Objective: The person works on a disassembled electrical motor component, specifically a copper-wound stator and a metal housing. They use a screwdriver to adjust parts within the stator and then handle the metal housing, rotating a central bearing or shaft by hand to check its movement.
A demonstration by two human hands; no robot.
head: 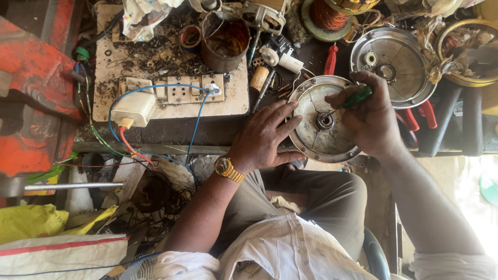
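A round grey metal cover plate [311,129] with a bearing at its centre [325,121] rests at the bench's front edge. My left hand [262,137], with a gold watch on the wrist, presses on the plate's left rim and steadies it. My right hand [371,116] is closed around a green-handled screwdriver [358,96], whose tip points toward the bearing. A second, shinier round cover [397,65] lies just behind my right hand.
A rusty tin can [224,41], a copper wire coil [329,15], a red-handled tool [330,59] and red-handled pliers [420,115] crowd the bench. A switchboard [179,89] with blue and red wires lies at the left. Orange metal machinery [31,93] stands at far left.
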